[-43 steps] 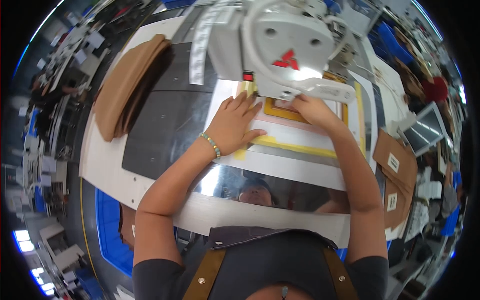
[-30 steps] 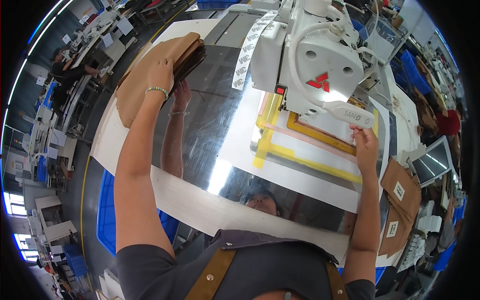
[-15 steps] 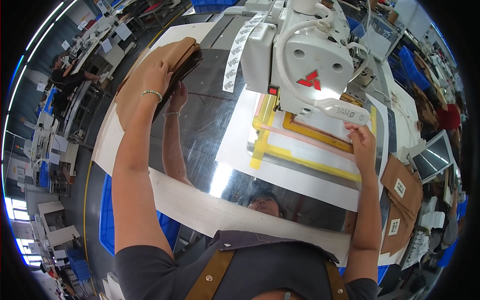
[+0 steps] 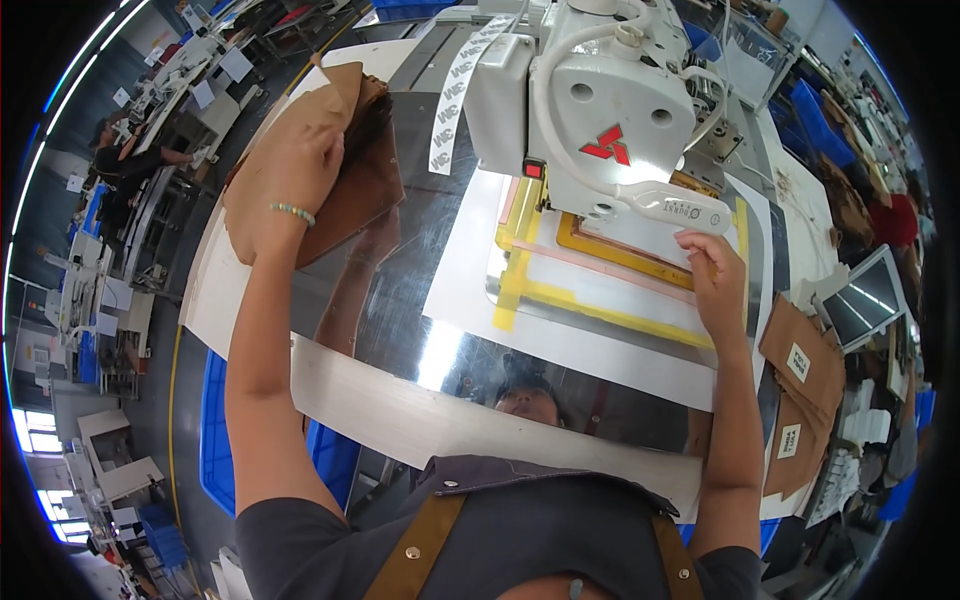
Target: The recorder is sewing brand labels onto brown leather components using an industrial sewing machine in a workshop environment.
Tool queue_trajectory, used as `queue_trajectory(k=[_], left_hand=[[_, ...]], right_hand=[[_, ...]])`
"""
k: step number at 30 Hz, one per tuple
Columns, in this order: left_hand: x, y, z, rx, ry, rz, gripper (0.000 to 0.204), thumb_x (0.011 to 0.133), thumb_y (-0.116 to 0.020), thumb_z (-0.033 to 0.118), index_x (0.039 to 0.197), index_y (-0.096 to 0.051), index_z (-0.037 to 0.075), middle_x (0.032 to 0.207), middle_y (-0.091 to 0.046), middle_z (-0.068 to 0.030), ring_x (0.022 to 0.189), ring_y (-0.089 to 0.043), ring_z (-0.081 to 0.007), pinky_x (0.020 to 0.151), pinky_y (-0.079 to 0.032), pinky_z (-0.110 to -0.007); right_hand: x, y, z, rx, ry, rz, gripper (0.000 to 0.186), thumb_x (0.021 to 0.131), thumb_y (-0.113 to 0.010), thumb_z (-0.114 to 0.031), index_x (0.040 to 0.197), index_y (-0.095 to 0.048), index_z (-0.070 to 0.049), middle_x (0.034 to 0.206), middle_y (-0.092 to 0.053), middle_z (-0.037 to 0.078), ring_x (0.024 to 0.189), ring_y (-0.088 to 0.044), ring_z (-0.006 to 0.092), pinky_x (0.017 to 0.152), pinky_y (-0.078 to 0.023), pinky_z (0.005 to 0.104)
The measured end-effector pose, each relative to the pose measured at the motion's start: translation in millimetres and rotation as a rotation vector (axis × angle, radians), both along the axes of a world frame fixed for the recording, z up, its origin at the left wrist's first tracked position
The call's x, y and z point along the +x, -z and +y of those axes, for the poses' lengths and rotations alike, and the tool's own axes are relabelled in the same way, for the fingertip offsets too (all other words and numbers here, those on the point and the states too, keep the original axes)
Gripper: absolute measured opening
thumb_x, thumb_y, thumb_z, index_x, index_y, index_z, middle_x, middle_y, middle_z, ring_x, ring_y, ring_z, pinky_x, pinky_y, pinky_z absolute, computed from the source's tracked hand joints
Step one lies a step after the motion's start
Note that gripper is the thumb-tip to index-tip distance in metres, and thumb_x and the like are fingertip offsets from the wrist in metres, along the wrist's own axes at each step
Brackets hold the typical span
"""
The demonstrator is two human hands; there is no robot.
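My left hand (image 4: pixel 305 165) is closed over a stack of brown leather pieces (image 4: pixel 252 205), its fingertips pinching the top piece near its right edge. The piece's far end curls up. A smooth brown area lies right of the hand; I cannot tell whether it is leather or a reflection in the shiny metal plate (image 4: pixel 400 330). My right hand (image 4: pixel 716 280) hovers with curled fingers, nothing visible in them, by the right side of a yellow-edged clamp frame (image 4: pixel 620 250). Just above its fingertips hangs a white lamp (image 4: pixel 675 205) on the white industrial sewing machine (image 4: pixel 600 110).
A white printed strip (image 4: pixel 465 90) hangs left of the machine head. White sheets and yellow tape (image 4: pixel 510 290) surround the clamp frame. Brown labelled pieces (image 4: pixel 800 400) and a dark screen (image 4: pixel 862 305) stand at the right. A blue bin (image 4: pixel 215 440) sits below the table's left edge.
My left hand has shifted slightly, its fingers now pinched, and the top leather's far end has lifted. A brown area has spread over the plate. My right hand has moved slightly left.
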State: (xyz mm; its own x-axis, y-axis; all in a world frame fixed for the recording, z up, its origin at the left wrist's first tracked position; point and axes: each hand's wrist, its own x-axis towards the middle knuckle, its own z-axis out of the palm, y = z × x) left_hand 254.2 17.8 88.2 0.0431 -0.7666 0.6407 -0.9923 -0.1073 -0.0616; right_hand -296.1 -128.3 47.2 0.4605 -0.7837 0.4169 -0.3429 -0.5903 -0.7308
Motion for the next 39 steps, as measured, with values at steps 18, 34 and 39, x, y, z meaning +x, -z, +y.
queue_trajectory(k=[18,34,39], left_hand=[[-101.6,60.8,169.4,0.268,0.121,-0.040,0.026,0.088,-0.071,0.000,0.113,-0.074,0.002,0.118,-0.075,-0.0105,0.100,-0.072,-0.0294,0.084,-0.061,-0.039],[-114.1,60.9,45.4,0.242,0.388,-0.099,0.037,0.083,-0.068,0.001,0.119,-0.071,-0.001,0.109,-0.070,-0.0117,0.098,-0.070,-0.0305,0.083,-0.060,-0.039],[-170.1,63.0,-24.7,0.158,0.710,-0.202,0.042,0.081,-0.068,0.001,0.123,-0.070,-0.001,0.113,-0.071,-0.0119,0.102,-0.072,-0.0280,0.084,-0.061,-0.039]], right_hand=[[148.9,26.4,69.5,-0.888,-0.457,0.498,0.013,0.078,-0.071,-0.010,0.091,-0.069,-0.006,0.091,-0.063,0.003,0.091,-0.063,0.0197,0.070,-0.049,0.0312],[1.8,3.6,48.0,-0.824,-0.238,0.749,0.009,0.077,-0.070,-0.011,0.082,-0.064,-0.008,0.088,-0.061,0.005,0.091,-0.064,0.0196,0.074,-0.052,0.0330],[-79.1,1.1,23.9,-0.861,-0.090,0.835,0.005,0.078,-0.069,-0.009,0.080,-0.065,-0.009,0.087,-0.061,0.005,0.093,-0.065,0.0207,0.073,-0.052,0.0314]])
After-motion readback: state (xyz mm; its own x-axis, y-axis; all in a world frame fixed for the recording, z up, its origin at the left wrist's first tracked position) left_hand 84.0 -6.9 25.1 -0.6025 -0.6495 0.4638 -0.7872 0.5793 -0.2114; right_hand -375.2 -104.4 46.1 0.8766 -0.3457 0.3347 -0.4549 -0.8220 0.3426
